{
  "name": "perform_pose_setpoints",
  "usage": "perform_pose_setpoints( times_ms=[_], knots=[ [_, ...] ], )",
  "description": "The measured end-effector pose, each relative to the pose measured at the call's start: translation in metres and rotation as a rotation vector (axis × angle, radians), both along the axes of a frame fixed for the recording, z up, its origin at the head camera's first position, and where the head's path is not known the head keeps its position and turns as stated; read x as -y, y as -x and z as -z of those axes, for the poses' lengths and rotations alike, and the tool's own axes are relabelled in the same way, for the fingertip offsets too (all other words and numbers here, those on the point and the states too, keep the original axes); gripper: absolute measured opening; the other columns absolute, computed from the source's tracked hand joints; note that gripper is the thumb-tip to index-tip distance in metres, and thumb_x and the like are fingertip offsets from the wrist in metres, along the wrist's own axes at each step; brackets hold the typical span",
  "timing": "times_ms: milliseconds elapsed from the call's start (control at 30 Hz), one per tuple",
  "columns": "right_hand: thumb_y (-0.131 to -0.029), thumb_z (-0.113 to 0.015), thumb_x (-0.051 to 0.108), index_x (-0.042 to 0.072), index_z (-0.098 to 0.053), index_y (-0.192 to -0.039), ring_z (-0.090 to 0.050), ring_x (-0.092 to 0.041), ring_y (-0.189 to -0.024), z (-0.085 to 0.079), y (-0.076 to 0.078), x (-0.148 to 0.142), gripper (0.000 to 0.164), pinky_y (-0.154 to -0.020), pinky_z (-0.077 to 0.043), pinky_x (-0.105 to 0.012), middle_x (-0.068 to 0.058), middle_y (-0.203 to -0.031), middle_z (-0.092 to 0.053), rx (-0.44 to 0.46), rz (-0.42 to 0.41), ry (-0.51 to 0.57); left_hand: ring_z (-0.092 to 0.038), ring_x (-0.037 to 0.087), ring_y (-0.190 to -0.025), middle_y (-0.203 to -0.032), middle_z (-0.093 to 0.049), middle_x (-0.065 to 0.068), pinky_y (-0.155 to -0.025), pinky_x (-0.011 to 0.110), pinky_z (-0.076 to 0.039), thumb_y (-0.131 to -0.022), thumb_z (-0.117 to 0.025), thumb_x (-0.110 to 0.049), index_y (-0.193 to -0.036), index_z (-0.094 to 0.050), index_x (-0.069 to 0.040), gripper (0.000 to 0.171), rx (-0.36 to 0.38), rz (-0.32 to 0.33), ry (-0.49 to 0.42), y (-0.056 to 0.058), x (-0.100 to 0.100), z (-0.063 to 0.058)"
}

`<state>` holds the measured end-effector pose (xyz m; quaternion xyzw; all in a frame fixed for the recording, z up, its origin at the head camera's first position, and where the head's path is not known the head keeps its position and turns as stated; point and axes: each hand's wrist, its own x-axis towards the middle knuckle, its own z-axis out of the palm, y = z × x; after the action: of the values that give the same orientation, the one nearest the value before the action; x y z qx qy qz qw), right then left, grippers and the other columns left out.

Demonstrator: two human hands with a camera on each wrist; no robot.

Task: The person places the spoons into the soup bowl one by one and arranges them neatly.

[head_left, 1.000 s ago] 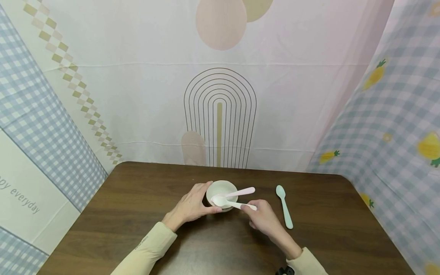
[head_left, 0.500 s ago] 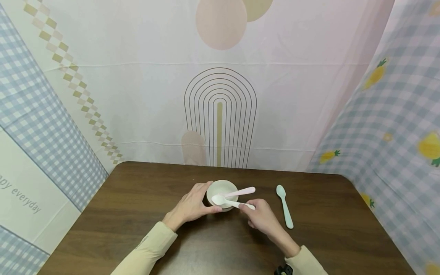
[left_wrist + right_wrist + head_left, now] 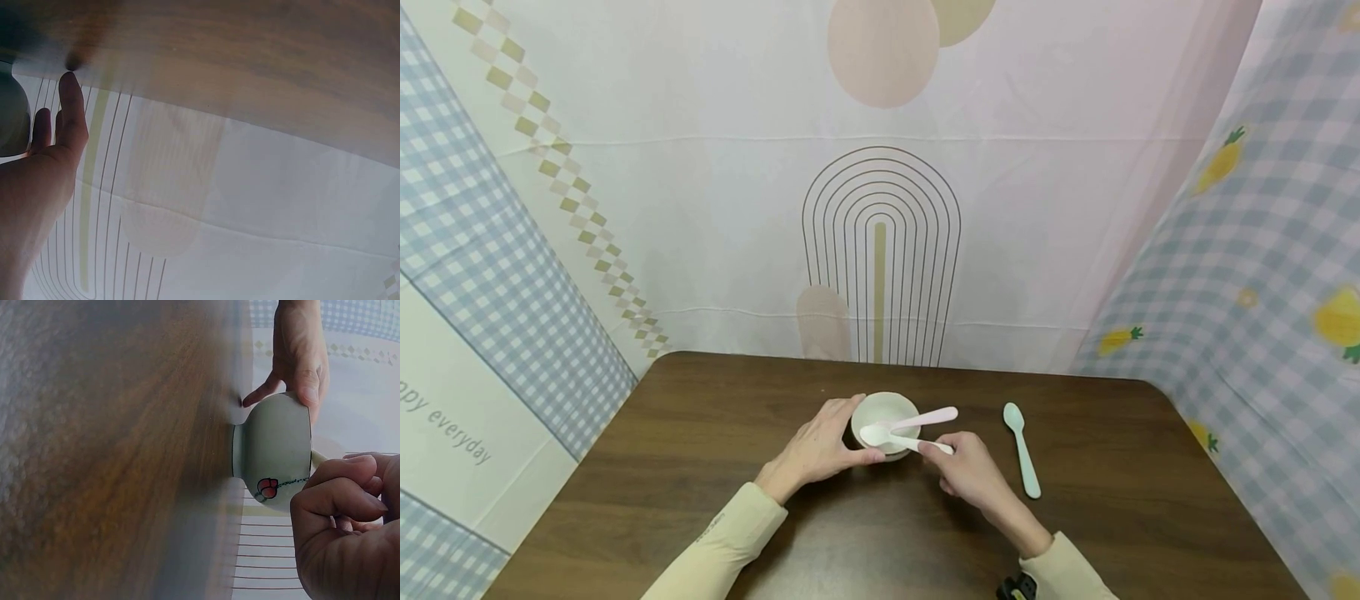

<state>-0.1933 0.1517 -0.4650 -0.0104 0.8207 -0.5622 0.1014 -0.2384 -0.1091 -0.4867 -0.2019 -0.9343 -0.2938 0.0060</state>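
Observation:
A small white bowl [image 3: 872, 408] stands upright on the table. My left hand [image 3: 817, 442] holds it from the left, thumb at the near rim and fingers round the far side. In the right wrist view the bowl [image 3: 275, 437] shows a red painted motif, with the left hand [image 3: 302, 347] at its rim. Between thumb and fingers, my right hand [image 3: 973, 473] pinches the handle of a white spoon [image 3: 874, 434], whose head is over the bowl's inside. A pink-handled spoon [image 3: 936, 417] leans in the bowl, its head partly hidden behind the white spoon.
To the right of my right hand, a mint-green spoon [image 3: 1022, 450] lies on the dark wooden table [image 3: 715, 417]. A patterned cloth [image 3: 737, 208] hangs behind the table's far edge, and checked cloth [image 3: 1262, 275] hangs at the right side.
My right hand has shifted very slightly left with the white spoon, and less of its handle end sticks out past the fingers. The left hand and bowl stay nearly in place.

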Motion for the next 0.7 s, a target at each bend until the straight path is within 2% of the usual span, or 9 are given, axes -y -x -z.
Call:
perform_pose_setpoints(
  times_ms=[367, 600, 700],
  knots=[
    [-0.104, -0.07, 0.023, -0.003, -0.07, -0.084, -0.041, -0.008, -0.046, -0.0015, -0.0008, 0.0001, 0.032, -0.046, -0.034, -0.021, 0.006, -0.057, -0.046, -0.005, -0.011, 0.016, -0.055, 0.031, -0.147, -0.156, -0.061, 0.013, -0.108, 0.06, -0.056, -0.085, -0.087, -0.065, -0.164, -0.047, -0.011, 0.104, -0.003, 0.007, 0.006, -0.0002, 0.0004, 0.0004],
    [-0.104, -0.07, 0.024, -0.002, -0.07, -0.084, -0.042, -0.009, -0.046, -0.0001, -0.0004, 0.0003, 0.033, -0.045, -0.035, -0.022, 0.006, -0.057, -0.046, -0.016, 0.005, 0.011, -0.054, 0.029, -0.148, -0.155, -0.062, 0.007, -0.109, 0.059, -0.056, -0.084, -0.087, -0.065, -0.163, -0.049, -0.019, 0.099, 0.006, 0.006, -0.008, -0.0005, 0.0, -0.0012],
    [-0.103, -0.071, 0.024, -0.002, -0.069, -0.082, -0.042, -0.009, -0.046, 0.0, 0.0001, 0.0009, 0.033, -0.045, -0.035, -0.022, 0.006, -0.057, -0.046, -0.016, 0.012, 0.011, -0.054, 0.029, -0.148, -0.154, -0.063, 0.007, -0.108, 0.059, -0.056, -0.084, -0.087, -0.065, -0.163, -0.049, -0.019, 0.099, 0.0, 0.006, -0.009, -0.0005, -0.0002, -0.0011]
  ],
)
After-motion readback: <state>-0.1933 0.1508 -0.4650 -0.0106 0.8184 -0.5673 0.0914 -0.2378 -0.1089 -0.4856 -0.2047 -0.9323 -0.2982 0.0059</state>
